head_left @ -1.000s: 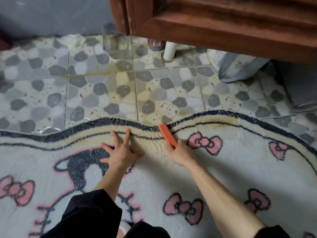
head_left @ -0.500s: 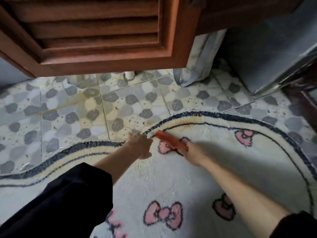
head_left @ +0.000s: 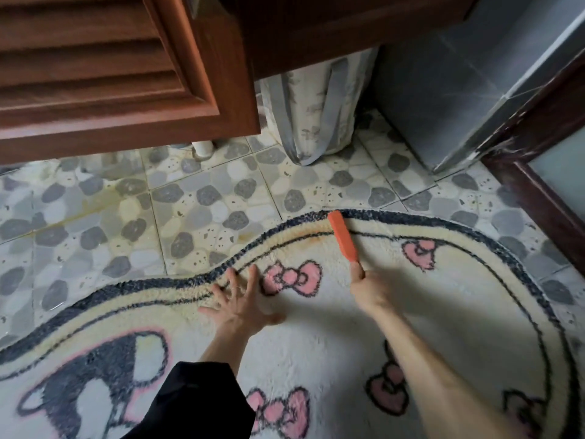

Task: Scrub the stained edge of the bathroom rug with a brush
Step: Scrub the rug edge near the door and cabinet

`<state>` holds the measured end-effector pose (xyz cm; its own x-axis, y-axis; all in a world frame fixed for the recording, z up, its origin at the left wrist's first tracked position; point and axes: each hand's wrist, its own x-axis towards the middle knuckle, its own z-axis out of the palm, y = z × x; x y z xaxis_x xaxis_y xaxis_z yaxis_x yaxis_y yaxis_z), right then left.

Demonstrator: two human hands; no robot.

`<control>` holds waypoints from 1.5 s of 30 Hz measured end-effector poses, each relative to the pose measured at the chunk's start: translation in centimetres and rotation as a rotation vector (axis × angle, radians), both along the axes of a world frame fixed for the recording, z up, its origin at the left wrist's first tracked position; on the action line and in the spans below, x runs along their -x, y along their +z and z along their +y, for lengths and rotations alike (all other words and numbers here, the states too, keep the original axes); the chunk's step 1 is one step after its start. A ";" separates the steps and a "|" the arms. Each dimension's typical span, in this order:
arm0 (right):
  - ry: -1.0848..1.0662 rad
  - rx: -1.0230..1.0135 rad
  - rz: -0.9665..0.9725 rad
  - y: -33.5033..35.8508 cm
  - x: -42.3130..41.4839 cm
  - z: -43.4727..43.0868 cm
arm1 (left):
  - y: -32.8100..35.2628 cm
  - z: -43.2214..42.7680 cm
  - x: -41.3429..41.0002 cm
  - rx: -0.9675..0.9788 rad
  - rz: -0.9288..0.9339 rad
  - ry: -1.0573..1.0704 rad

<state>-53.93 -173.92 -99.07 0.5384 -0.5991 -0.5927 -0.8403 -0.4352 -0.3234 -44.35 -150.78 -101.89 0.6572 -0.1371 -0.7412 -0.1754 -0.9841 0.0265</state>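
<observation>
a fluffy white bathroom rug (head_left: 316,343) lies on the floor, shaggy pile, wavy outline, dark navy border with a cream band inside it and pink bows (head_left: 291,277) dotted about. the cream band shows a rusty yellow-brown stain (head_left: 304,234) at the far edge. the orange brush (head_left: 343,240), long and flat, lies across that band, its tip on the navy border just right of the stain. the right hand (head_left: 373,289) is wrapped round the brush's near end, one finger lying along it. the left hand (head_left: 240,307) is spread flat, fingers apart, pressing the rug just inside the border, well left of the brush; a black sleeve (head_left: 190,403) covers that arm.

the floor (head_left: 196,198) is glossy tile printed with grey pebbles, the grout yellowed in places. a brown louvred wooden cabinet door (head_left: 95,74) hangs above it. under the cabinet stands a pale printed cloth bag (head_left: 316,106) with grey straps; what it holds is hidden. a white pipe (head_left: 202,147) meets the tiles beside it. a dark wooden door frame (head_left: 538,185) stands at right.
</observation>
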 end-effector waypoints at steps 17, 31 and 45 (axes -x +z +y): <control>0.360 0.037 -0.044 -0.4 -0.3 5.2 | -0.7 1.4 0.0 0.193 0.068 0.105; 0.202 -0.198 -0.002 0.2 -3.7 0.4 | -0.8 0.8 -0.4 0.153 0.095 0.101; 0.614 0.142 0.170 2.2 -6.7 -5.5 | -0.1 -3.2 0.1 0.157 0.109 0.323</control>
